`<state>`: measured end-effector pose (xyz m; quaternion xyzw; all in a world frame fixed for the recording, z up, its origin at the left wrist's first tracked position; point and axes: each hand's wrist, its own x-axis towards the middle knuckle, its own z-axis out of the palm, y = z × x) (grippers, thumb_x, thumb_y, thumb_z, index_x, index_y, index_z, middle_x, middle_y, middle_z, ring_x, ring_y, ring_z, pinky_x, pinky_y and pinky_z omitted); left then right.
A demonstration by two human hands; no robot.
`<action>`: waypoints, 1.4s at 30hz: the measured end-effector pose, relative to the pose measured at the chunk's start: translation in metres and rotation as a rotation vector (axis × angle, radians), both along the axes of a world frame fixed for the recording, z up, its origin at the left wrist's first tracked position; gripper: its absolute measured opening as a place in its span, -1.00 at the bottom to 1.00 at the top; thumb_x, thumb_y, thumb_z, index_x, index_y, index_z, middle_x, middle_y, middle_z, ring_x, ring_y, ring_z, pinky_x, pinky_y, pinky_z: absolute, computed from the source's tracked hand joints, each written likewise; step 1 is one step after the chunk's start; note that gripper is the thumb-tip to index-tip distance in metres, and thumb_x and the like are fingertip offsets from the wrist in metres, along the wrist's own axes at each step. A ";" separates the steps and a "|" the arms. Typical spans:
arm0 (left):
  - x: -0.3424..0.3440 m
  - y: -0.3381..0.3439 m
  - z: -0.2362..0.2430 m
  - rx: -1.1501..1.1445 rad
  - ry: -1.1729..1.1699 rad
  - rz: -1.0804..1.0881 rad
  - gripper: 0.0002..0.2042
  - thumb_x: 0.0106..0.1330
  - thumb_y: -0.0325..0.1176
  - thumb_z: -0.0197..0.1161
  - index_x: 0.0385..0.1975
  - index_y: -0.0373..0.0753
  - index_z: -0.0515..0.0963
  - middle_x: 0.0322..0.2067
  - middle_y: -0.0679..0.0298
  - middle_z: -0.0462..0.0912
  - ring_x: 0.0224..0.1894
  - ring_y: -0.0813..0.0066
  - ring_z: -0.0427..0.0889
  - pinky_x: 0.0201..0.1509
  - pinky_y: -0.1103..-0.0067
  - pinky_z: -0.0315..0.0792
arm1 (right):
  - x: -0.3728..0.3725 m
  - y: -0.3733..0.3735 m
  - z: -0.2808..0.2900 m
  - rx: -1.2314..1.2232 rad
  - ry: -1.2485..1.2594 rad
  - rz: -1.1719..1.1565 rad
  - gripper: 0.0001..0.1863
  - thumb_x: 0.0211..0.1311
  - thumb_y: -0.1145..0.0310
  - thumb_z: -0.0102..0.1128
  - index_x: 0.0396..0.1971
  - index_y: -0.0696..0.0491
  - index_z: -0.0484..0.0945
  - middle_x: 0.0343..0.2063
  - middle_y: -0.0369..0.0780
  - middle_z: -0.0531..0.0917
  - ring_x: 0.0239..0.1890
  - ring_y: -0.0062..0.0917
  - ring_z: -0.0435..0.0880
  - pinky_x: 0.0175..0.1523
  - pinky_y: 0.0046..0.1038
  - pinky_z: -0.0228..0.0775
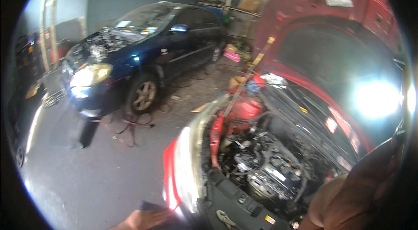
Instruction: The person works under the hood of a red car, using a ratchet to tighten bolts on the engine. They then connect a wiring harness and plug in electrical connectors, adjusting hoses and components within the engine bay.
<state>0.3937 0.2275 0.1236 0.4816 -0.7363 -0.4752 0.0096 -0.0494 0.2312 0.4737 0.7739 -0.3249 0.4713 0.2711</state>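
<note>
My left hand (146, 218) shows at the lower edge, blurred, beside the front corner of a red car. Its fingers are smeared, and I cannot make out whether it touches the car or holds anything. Large and close at the lower right is my right arm and hand (348, 195), partly over the engine bay's near side; its fingers cannot be made out. Under the raised red hood (278, 21) lies the exposed engine (270, 173). A metal wrench (225, 218) rests on the black front cover (233, 199), between my two hands.
A dark blue car (183, 43) with its engine bay uncovered stands at the far left. Reddish hoses (130, 127) lie on the grey floor (109, 177) by its front wheel. A yellowish prop rod (248, 73) stands beside the hood. A bright glare (378, 99) covers part of the hood's underside.
</note>
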 end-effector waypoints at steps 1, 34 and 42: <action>-0.003 0.002 0.000 -0.012 0.014 -0.009 -0.56 0.56 -0.11 -0.07 0.34 -0.11 0.40 0.37 0.27 0.43 0.36 0.26 0.43 0.34 0.45 0.34 | 0.007 -0.014 0.001 0.004 -0.008 0.042 -0.67 0.30 0.30 0.24 -0.03 0.19 0.56 -0.25 -0.16 0.65 -0.22 -0.41 0.61 -0.03 -0.31 0.39; -0.102 -0.071 0.166 0.148 1.127 -0.871 -0.51 0.51 0.02 0.01 0.23 -0.21 0.51 0.19 0.08 0.57 0.25 0.17 0.55 0.29 0.38 0.41 | 0.041 0.086 0.018 -0.090 0.147 -0.190 -0.72 0.23 0.34 0.32 -0.11 0.15 0.59 -0.28 -0.16 0.68 -0.26 -0.36 0.64 -0.09 -0.30 0.44; -0.114 -0.075 0.159 0.293 0.938 -0.755 -0.49 0.50 0.05 0.03 0.20 -0.23 0.53 0.15 0.03 0.60 0.22 0.15 0.58 0.28 0.37 0.43 | 0.039 0.101 0.017 -0.097 0.137 -0.249 -0.73 0.22 0.35 0.34 -0.13 0.14 0.60 -0.29 -0.16 0.69 -0.27 -0.35 0.65 -0.11 -0.30 0.46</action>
